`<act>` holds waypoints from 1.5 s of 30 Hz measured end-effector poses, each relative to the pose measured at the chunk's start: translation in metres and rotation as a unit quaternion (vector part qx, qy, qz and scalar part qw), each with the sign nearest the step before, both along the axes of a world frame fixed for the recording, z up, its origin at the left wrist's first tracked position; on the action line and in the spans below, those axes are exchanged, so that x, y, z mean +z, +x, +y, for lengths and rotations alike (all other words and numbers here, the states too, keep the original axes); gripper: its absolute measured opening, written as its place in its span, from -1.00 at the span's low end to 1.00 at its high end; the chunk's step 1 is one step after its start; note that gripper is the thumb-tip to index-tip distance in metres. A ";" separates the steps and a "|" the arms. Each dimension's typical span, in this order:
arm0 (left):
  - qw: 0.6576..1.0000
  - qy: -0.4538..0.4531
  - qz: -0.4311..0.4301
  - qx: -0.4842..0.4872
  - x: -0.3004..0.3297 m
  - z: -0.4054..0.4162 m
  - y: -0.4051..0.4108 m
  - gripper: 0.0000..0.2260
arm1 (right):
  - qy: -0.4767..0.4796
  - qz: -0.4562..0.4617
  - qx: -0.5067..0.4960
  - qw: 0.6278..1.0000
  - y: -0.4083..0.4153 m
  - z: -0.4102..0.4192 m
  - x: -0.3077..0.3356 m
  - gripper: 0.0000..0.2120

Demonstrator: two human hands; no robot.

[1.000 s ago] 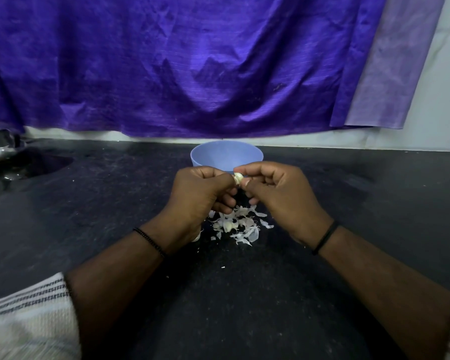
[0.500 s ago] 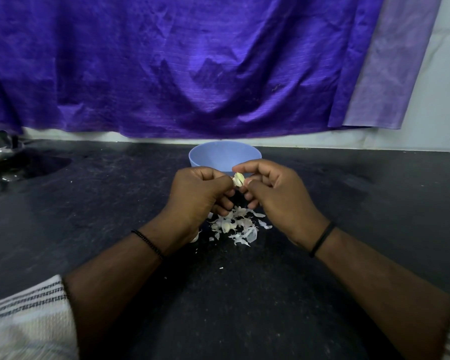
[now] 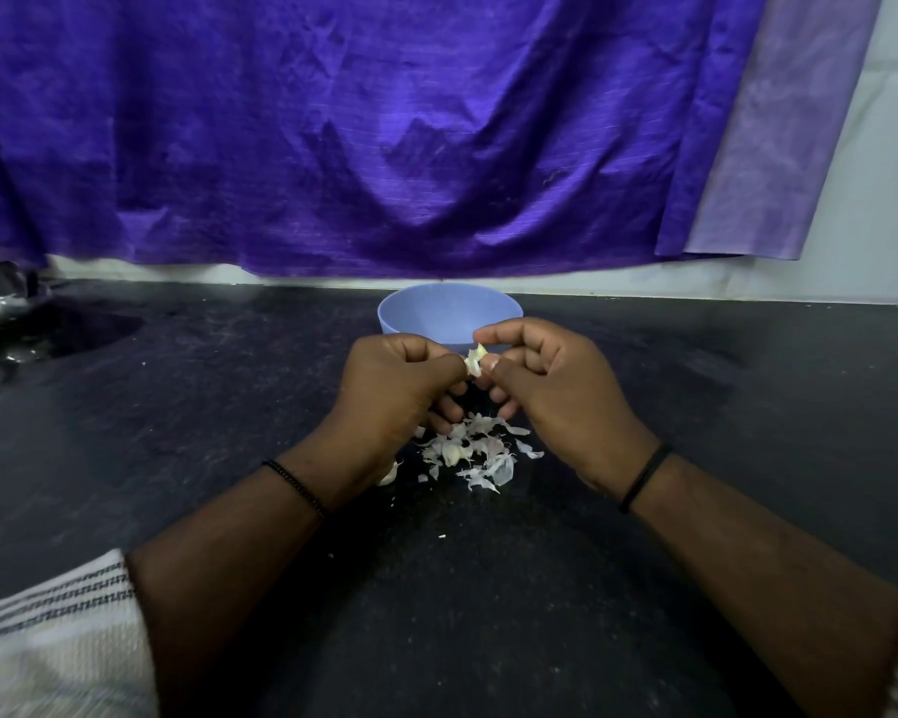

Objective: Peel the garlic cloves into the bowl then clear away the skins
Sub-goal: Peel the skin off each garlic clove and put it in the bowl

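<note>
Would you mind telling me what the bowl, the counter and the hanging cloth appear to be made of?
Bowl: probably plastic, matte pale blue, with an even colour and a thin rim. Counter: looks like dark polished stone, speckled, with a faint sheen. Cloth: woven purple fabric, silky; it shows creases, glossy folds and fine thread lines.

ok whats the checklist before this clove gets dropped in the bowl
1. Clove held: ok, left hand and right hand both pinch the garlic clove.
2. Clove fully peeled: cannot tell, the fingers hide most of it.
3. Bowl within reach: ok, the blue bowl stands upright just behind the hands.
4. Clove over the bowl: not ok, it is held in front of the near rim.
5. Skins cleared: not ok, the skin pile lies on the counter under the hands.
</note>
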State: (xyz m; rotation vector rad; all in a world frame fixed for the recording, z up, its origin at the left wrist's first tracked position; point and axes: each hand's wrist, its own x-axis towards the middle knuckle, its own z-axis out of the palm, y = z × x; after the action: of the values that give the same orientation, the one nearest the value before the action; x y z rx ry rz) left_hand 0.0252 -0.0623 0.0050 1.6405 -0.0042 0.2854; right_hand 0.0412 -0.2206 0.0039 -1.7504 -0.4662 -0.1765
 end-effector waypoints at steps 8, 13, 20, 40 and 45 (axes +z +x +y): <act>0.999 0.030 -0.003 0.028 0.004 0.008 0.001 -0.88 | 0.005 -0.017 -0.047 0.999 0.004 -0.001 -0.001 -0.86; 0.992 0.114 0.036 0.026 0.000 0.009 0.001 -0.85 | 0.021 -0.054 -0.110 0.992 0.016 -0.002 0.003 -0.87; 0.980 0.191 0.040 0.020 -0.001 0.005 -0.001 -0.83 | -0.029 -0.124 -0.146 0.981 0.042 0.005 0.017 -0.89; 0.926 0.369 -0.046 0.064 0.000 0.006 -0.005 -0.78 | -0.187 -0.102 -0.077 0.974 0.002 -0.020 0.007 -0.93; 0.904 0.424 -0.033 0.052 0.003 0.006 -0.004 -0.84 | -0.310 -0.051 -0.050 0.948 -0.001 -0.026 0.004 -0.94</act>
State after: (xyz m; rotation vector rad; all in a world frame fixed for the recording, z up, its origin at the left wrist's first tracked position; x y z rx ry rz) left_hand 0.0210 -0.0564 0.0078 2.5029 -0.1057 0.4617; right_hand 0.0403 -0.2467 0.0081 -2.3935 -0.5447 -0.2079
